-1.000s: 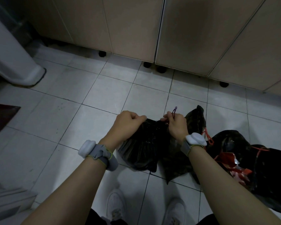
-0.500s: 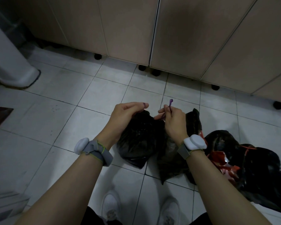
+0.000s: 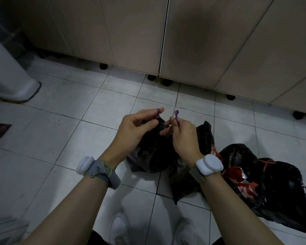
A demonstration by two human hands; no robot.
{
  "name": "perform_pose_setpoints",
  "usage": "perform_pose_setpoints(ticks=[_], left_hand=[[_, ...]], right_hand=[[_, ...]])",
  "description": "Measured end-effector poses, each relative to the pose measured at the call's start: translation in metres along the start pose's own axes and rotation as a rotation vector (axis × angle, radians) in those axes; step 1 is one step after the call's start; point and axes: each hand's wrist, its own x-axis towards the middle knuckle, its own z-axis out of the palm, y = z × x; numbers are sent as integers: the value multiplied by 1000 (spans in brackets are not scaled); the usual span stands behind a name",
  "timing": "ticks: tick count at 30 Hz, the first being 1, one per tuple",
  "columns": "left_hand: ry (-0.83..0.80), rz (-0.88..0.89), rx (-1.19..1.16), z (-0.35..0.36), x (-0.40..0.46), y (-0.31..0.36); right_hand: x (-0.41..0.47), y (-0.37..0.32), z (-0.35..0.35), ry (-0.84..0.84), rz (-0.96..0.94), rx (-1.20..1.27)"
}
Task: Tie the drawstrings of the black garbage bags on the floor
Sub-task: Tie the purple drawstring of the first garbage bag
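A person's right hand [image 3: 184, 137] pinches one end of a purple drawstring [image 3: 176, 117] between thumb and fingers, the grip clamped on the cord, while the left hand [image 3: 137, 128] has the other end looped around its extended index finger, its remaining fingers loosely curled. Both hands hover just above the gathered mouth of a black garbage bag [image 3: 152, 152] resting on the white tiled floor [image 3: 60, 121]. The bag's contents cannot be seen. Just right of it lies a flattened fold of black plastic [image 3: 204, 137], and beyond that a second black bag [image 3: 276, 188] with red drawstrings [image 3: 267, 163], its mouth gaping on red and silver wrappers [image 3: 244, 184]. Each wrist carries a white sensor on a grey band. Beige cabinet doors [image 3: 193, 41] on short black feet close off the far edge; open tile stretches to the left. White shoes [image 3: 118, 230] show at the bottom.
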Motion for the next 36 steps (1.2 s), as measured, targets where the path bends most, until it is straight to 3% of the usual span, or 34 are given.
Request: perform_pose_setpoints(ticks=[11,18,29,36], left_hand=[[88,-18,403,21,0,-23],[203,-83,441,22,3,-26],[226,-119,480,22,4,-24],[232,-162,523,20,2,-22]], right_hand=[[-17,12,3,-217,-117,-346],[-21,12,11,-224,-6,-83],[-29,18,1,-249,76,84],[-12,13,19,-173,36,35]])
